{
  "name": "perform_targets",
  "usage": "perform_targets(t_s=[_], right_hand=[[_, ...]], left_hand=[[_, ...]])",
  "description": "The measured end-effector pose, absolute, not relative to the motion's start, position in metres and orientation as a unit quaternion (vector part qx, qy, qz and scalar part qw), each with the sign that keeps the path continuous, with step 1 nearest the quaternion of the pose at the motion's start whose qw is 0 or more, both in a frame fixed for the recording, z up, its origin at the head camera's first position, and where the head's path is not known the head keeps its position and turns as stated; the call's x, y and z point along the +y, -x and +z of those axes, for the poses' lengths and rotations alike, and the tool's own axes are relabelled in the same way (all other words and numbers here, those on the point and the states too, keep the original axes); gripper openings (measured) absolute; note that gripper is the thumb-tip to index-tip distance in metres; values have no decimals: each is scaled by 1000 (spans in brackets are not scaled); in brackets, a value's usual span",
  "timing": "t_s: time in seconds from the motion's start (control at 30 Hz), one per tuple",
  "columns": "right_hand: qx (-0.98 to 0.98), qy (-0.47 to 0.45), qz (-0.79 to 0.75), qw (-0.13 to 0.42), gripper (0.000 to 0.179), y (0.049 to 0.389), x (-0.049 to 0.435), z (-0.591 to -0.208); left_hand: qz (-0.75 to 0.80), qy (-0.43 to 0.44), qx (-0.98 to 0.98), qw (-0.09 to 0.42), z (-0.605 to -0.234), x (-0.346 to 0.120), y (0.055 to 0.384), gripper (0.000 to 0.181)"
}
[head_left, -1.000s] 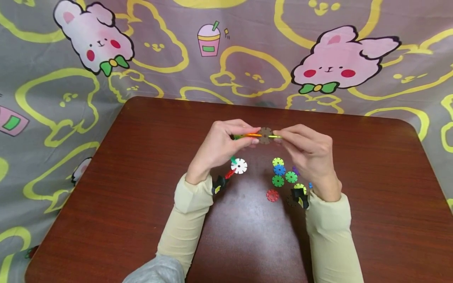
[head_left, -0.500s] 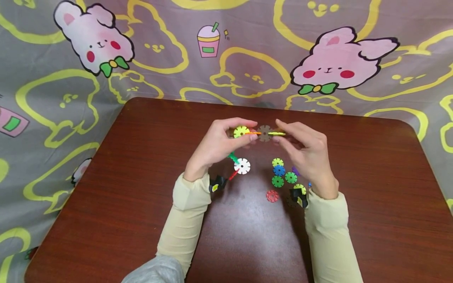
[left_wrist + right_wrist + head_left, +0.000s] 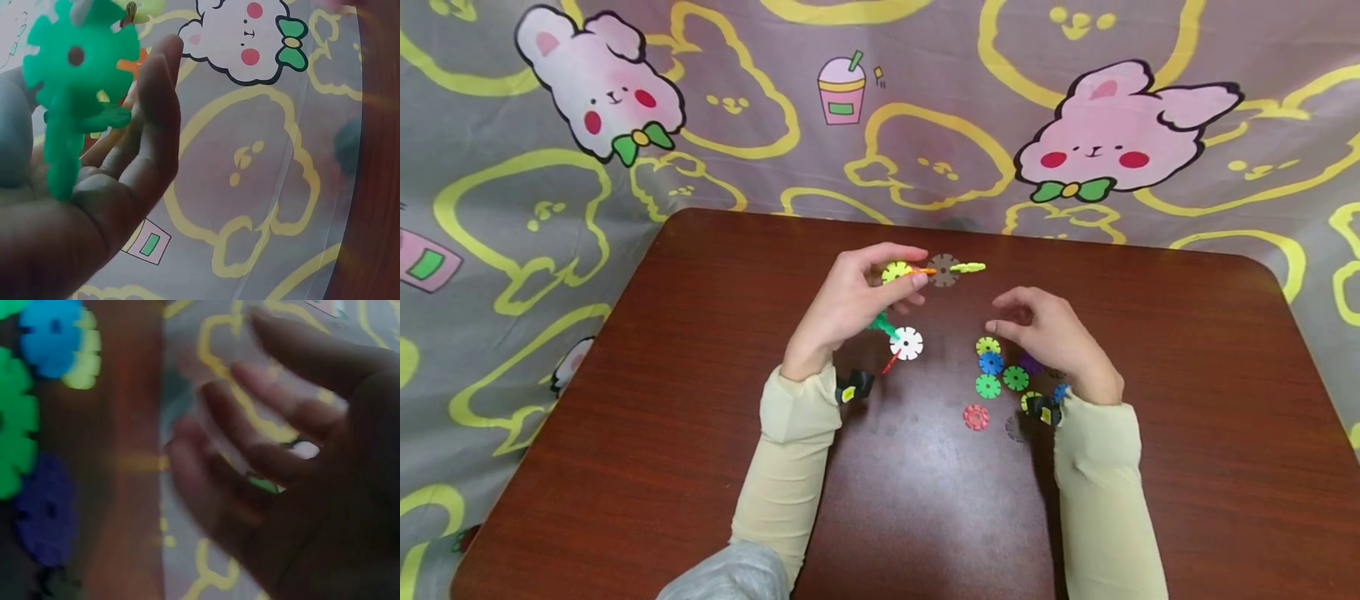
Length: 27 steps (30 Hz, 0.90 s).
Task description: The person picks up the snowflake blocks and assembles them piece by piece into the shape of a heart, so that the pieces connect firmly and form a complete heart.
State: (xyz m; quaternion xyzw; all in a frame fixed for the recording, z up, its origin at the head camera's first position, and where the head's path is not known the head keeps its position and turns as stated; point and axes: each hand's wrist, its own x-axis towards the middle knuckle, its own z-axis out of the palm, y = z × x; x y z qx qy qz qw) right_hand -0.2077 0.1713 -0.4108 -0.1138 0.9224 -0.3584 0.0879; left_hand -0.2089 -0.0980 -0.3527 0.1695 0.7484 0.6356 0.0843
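Observation:
My left hand holds a chain of slotted interlocking discs above the table, thumb and fingers around its yellow and orange part. A grey-brown disc sticks out past the fingertips, with a lime disc slotted edge-on into it. Below the palm hang green pieces, a white disc and a red disc. In the left wrist view a green disc stands close to the camera, joined to more green ones. My right hand, fingers loosely bent and holding nothing, hovers beside a yellow disc.
Loose discs lie on the brown table under and beside the right forearm: blue, green, red, purple and several others. A patterned cloth hangs behind the table and along its left side.
The right hand has let go of the lime disc and moved down toward the loose discs. The left hand, still holding the chain, has shifted slightly left and up.

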Motion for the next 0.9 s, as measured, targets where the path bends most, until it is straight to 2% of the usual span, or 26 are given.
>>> perform_targets(t_s=[0.13, 0.23, 0.53, 0.9], right_hand=[[931, 127, -307, 154, 40, 213, 167, -423], [935, 123, -284, 173, 41, 214, 162, -429], [943, 85, -264, 184, 28, 213, 157, -434], [932, 79, -279, 220, 26, 213, 156, -433]], left_hand=[[639, -158, 748, 89, -353, -98, 209, 36], [645, -149, 743, 95, -354, -98, 209, 37], [657, -132, 734, 110, -352, -98, 208, 33], [637, -146, 749, 108, -352, -99, 209, 30]])
